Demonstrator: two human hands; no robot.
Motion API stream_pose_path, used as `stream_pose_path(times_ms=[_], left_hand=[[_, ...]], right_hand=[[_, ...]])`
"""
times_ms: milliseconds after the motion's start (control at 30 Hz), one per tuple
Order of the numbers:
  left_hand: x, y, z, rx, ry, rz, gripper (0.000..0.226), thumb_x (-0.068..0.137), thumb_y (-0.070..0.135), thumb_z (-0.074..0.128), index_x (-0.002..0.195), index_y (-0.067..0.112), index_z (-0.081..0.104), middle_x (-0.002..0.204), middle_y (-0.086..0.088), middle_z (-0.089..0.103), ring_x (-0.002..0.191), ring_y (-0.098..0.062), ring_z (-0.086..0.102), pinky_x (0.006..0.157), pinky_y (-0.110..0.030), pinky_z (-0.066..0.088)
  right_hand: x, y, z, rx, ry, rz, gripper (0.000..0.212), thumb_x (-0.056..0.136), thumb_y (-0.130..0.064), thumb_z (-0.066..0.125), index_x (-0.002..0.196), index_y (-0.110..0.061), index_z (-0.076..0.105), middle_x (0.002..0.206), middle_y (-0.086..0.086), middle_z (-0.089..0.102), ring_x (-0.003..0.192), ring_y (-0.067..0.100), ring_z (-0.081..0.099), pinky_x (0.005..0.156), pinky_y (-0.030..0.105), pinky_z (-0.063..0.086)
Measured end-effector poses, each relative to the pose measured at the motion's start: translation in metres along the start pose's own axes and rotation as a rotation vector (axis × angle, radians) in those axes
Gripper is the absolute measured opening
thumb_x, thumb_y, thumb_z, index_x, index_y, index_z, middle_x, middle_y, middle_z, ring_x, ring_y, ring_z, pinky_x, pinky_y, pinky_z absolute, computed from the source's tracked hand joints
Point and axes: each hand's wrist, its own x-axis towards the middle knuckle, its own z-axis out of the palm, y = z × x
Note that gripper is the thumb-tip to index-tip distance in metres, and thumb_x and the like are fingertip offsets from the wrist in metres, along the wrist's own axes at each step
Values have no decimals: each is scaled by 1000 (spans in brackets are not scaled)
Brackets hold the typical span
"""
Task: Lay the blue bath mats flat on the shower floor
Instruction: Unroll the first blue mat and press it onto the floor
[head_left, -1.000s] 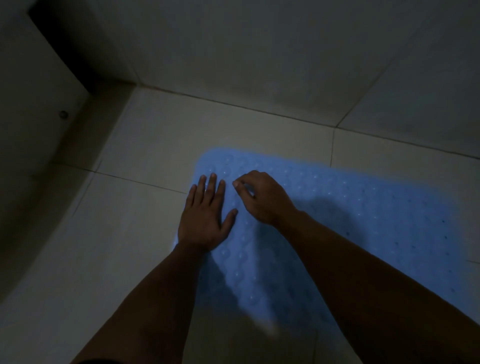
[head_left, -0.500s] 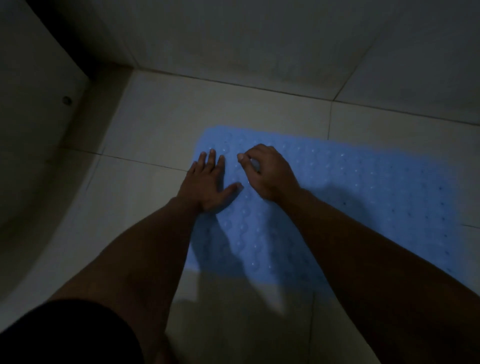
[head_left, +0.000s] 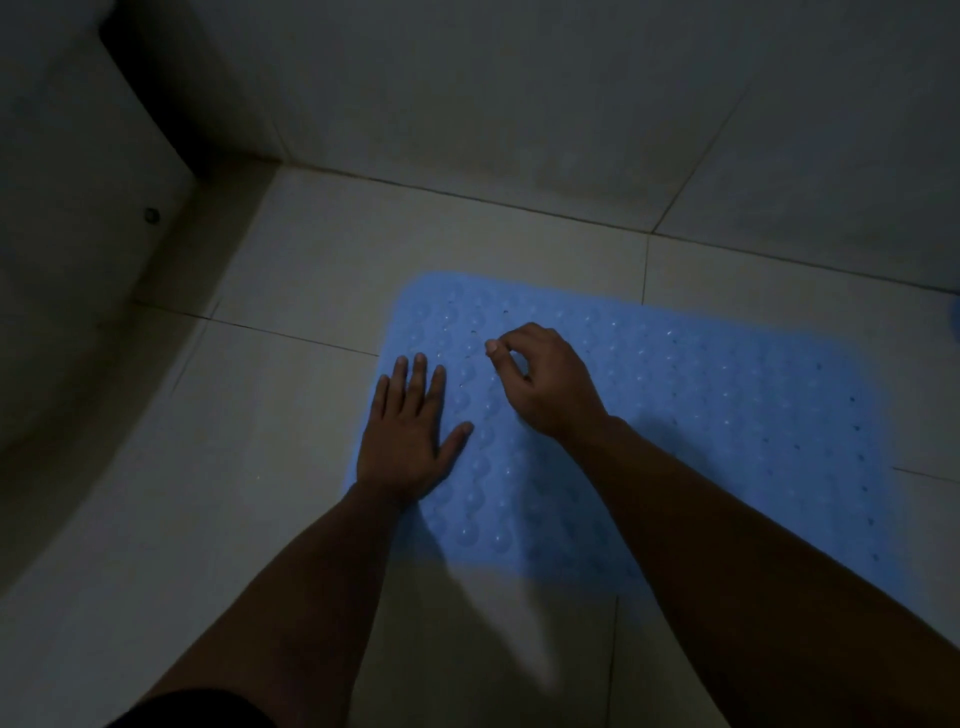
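Observation:
A light blue bath mat (head_left: 701, 405) with rows of round bumps and small holes lies flat on the pale tiled shower floor (head_left: 311, 270). My left hand (head_left: 410, 436) rests flat on the mat's left edge, fingers straight and thumb spread out. My right hand (head_left: 545, 384) sits beside it over the mat, fingers curled, with thumb and forefinger tips together near the surface. Nothing shows between those fingers. The mat's near right corner is hidden under my right forearm.
Tiled walls (head_left: 519, 104) meet the floor just beyond the mat. A dark recess (head_left: 145, 93) and a curved raised edge with a small round fitting (head_left: 151, 214) lie to the left. A sliver of blue (head_left: 955, 317) shows at the right border.
My left hand stays flat on the mat's left edge. My right hand's thumb and forefinger have closed together. The view has shifted, while the mat lies where it was.

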Motion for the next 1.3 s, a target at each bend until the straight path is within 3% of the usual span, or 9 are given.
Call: stream_pose_path(times_ms=[400, 600, 633, 700, 733, 800, 900, 1000, 1300], left_hand=[[0, -1, 2, 23, 47, 20, 89, 99, 70, 33, 164, 16, 3, 171, -10, -8, 157, -29, -12, 127, -54, 8], [8, 0, -24, -61, -239, -3, 107, 86, 89, 21, 161, 23, -15, 166, -5, -30, 152, -25, -31, 126, -48, -11], [13, -2, -34, -82, -286, -10, 101, 88, 86, 17, 163, 23, -8, 168, -5, -24, 154, -27, -25, 127, -49, -5], [22, -11, -51, -120, -211, -20, 83, 93, 68, 19, 155, 18, 38, 167, -10, 24, 154, -35, 20, 121, -52, 29], [24, -15, -57, -108, -108, -11, 70, 94, 58, 24, 138, 16, 59, 152, -12, 50, 140, -38, 44, 107, -52, 45], [27, -19, -60, -66, 53, 12, 49, 94, 42, 35, 113, 15, 71, 121, -9, 68, 116, -39, 59, 87, -50, 53], [25, -20, -58, -56, 117, 0, 40, 92, 31, 43, 113, 13, 71, 117, -12, 69, 117, -40, 58, 83, -50, 53], [18, -22, -53, -47, 111, -26, 50, 89, 31, 38, 126, 11, 67, 128, -14, 66, 130, -41, 52, 91, -54, 52], [18, -29, -43, -40, 69, -87, 62, 90, 38, 36, 146, 15, 51, 150, -12, 51, 149, -35, 31, 106, -53, 42]], right_hand=[[5, 24, 16, -38, 51, 46, 42, 101, -48, 42, 91, -18, 70, 95, -1, 68, 95, 19, 60, 81, 38, 51], [8, 13, 15, -129, -60, 97, 32, 99, -41, 50, 92, -18, 70, 94, 4, 66, 93, 25, 61, 76, 33, 48], [12, 5, 14, -145, -96, 125, 30, 98, -40, 51, 94, -19, 71, 97, 5, 67, 95, 27, 62, 79, 35, 50], [15, -11, 18, -226, -154, 164, 29, 97, -38, 50, 103, -20, 72, 108, 7, 68, 103, 31, 62, 88, 41, 52], [13, -20, 23, -289, -161, 172, 30, 97, -37, 48, 108, -20, 71, 112, 8, 67, 107, 32, 60, 91, 43, 51], [2, -32, 38, -378, -152, 181, 34, 98, -35, 44, 119, -19, 66, 120, 10, 64, 114, 33, 57, 95, 45, 46], [-25, -32, 73, -384, -218, 182, 51, 101, -35, 38, 147, -12, 44, 154, 14, 41, 147, 35, 31, 114, 51, 34], [-51, -24, 103, -498, -289, 163, 72, 100, -48, 25, 159, -7, 16, 168, 18, 2, 156, 33, -3, 123, 58, 7], [-64, -14, 119, -531, -151, 101, 83, 98, -61, 27, 160, -7, 13, 169, 15, 2, 156, 29, -6, 124, 57, 7]])
